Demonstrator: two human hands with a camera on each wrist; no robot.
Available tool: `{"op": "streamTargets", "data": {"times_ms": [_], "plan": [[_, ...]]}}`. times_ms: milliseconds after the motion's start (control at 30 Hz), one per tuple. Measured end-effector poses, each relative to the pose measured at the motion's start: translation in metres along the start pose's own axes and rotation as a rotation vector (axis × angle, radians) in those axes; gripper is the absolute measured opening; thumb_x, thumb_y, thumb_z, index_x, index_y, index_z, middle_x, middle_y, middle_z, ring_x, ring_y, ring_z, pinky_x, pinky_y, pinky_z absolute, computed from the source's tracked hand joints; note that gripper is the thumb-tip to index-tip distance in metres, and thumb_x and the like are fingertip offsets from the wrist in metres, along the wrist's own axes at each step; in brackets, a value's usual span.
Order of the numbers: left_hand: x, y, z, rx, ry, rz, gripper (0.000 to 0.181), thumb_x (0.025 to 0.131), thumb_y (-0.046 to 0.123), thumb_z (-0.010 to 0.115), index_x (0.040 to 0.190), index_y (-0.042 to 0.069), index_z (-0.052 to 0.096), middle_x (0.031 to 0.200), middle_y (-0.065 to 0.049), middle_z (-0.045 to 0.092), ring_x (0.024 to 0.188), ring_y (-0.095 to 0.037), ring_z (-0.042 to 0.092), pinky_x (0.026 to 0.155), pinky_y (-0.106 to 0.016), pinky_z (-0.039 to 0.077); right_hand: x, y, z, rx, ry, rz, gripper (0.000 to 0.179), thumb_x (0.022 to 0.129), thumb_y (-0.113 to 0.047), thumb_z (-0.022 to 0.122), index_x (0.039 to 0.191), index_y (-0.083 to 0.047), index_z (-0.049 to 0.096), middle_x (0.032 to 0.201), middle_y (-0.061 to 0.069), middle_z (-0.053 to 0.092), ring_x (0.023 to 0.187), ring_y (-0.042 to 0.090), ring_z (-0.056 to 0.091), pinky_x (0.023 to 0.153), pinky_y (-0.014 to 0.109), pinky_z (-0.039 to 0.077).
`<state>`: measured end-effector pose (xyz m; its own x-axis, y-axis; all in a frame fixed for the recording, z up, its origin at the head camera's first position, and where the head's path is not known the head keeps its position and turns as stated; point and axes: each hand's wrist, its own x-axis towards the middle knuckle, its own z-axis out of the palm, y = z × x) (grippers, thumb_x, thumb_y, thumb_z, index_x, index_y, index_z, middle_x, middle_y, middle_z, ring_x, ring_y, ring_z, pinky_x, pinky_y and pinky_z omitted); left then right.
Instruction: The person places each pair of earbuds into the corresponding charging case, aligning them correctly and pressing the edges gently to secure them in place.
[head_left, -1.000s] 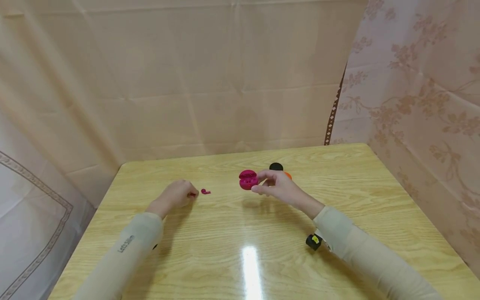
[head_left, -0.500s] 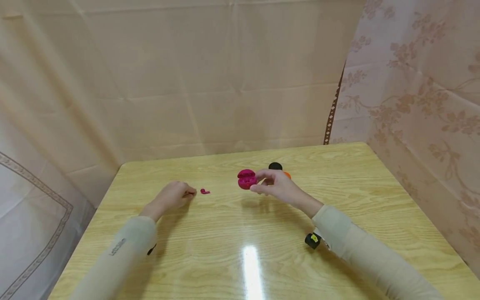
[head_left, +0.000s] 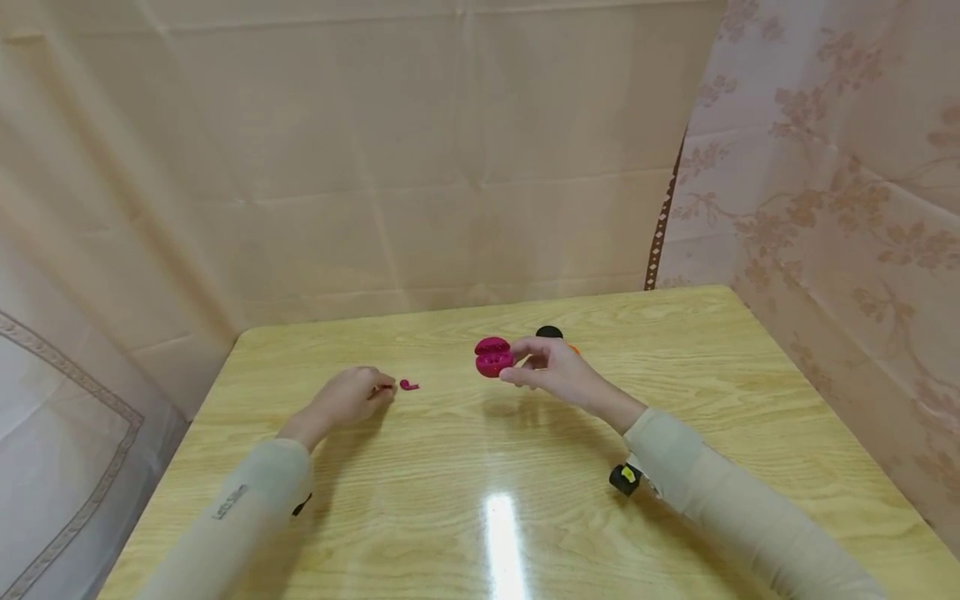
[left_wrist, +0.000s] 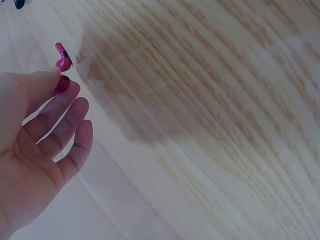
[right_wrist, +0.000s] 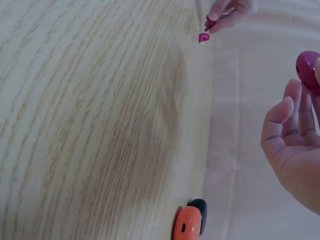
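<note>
Between the thumb and index finger of my left hand (head_left: 348,396) is a small magenta earbud (left_wrist: 62,83), mostly covered by the fingertips. A second magenta earbud (head_left: 408,385) lies on the wooden table just to the right of those fingertips in the head view. My right hand (head_left: 558,373) holds a round magenta earbud case (head_left: 491,368) by its right side, above the table, with the lid raised and the inside facing me. In the right wrist view, the case (right_wrist: 306,70) is cut off by the frame edge.
Behind the right hand, a black rounded case (head_left: 550,332) and an orange rounded case (right_wrist: 187,225) stand on the table (head_left: 420,483). A black device with a yellow mark (head_left: 624,479) sits at the right wrist. Curtains hang behind the table and at both sides.
My left forearm and hand have shifted slightly left, still pinching the earbud. The right hand holds the opened case in nearly the same place.
</note>
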<state>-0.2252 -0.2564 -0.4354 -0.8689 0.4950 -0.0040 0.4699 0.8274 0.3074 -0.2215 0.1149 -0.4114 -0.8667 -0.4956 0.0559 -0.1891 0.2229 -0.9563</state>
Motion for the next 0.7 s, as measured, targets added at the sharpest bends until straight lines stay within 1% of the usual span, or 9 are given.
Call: {"op": "streamTargets", "data": {"times_ms": [100,200,367,567,700], "plan": [[-0.001,0.000,-0.001,-0.011,0.017,-0.002,0.020,0.098,0.012,0.069,0.113,0.000,0.075,0.104,-0.011,0.074,0.087,-0.020,0.067,0.082,-0.044,0.057,0.001,-0.001,0.001,0.000,-0.005,-0.002,0.033,0.091,-0.031,0.079,0.116,-0.011,0.071,0.106,0.009,0.069,0.096,0.054,0.060,0.080,0.054,0.054],[-0.002,0.002,-0.002,-0.023,0.031,0.007,0.023,0.098,0.014,0.070,0.116,0.001,0.074,0.105,-0.009,0.074,0.089,-0.019,0.068,0.084,-0.044,0.057,0.000,-0.002,0.001,0.003,-0.006,0.005,0.032,0.091,-0.030,0.079,0.116,-0.011,0.071,0.107,0.009,0.069,0.096,0.053,0.060,0.080,0.055,0.053],[-0.002,0.007,-0.006,-0.082,0.036,0.004,0.021,0.099,0.015,0.068,0.117,0.004,0.071,0.102,-0.004,0.072,0.086,-0.017,0.065,0.081,-0.041,0.056,0.000,-0.003,0.001,0.004,-0.002,0.008,0.032,0.091,-0.030,0.079,0.116,-0.011,0.070,0.106,0.009,0.069,0.095,0.049,0.062,0.081,0.056,0.053],[0.001,0.013,-0.009,-0.146,0.039,0.003,0.016,0.100,0.012,0.065,0.113,0.008,0.074,0.104,-0.001,0.072,0.084,-0.015,0.062,0.078,-0.039,0.054,-0.001,-0.004,0.002,0.010,0.002,0.005,0.031,0.092,-0.028,0.079,0.115,-0.010,0.070,0.103,0.010,0.070,0.095,0.054,0.061,0.081,0.058,0.053],[0.002,0.016,-0.011,-0.169,0.034,0.014,0.016,0.098,0.014,0.069,0.112,0.007,0.074,0.102,0.001,0.072,0.085,-0.015,0.063,0.079,-0.038,0.054,-0.001,-0.004,0.003,0.019,0.001,0.012,0.030,0.092,-0.027,0.078,0.115,-0.010,0.070,0.102,0.011,0.070,0.095,0.055,0.060,0.082,0.058,0.053]]}}
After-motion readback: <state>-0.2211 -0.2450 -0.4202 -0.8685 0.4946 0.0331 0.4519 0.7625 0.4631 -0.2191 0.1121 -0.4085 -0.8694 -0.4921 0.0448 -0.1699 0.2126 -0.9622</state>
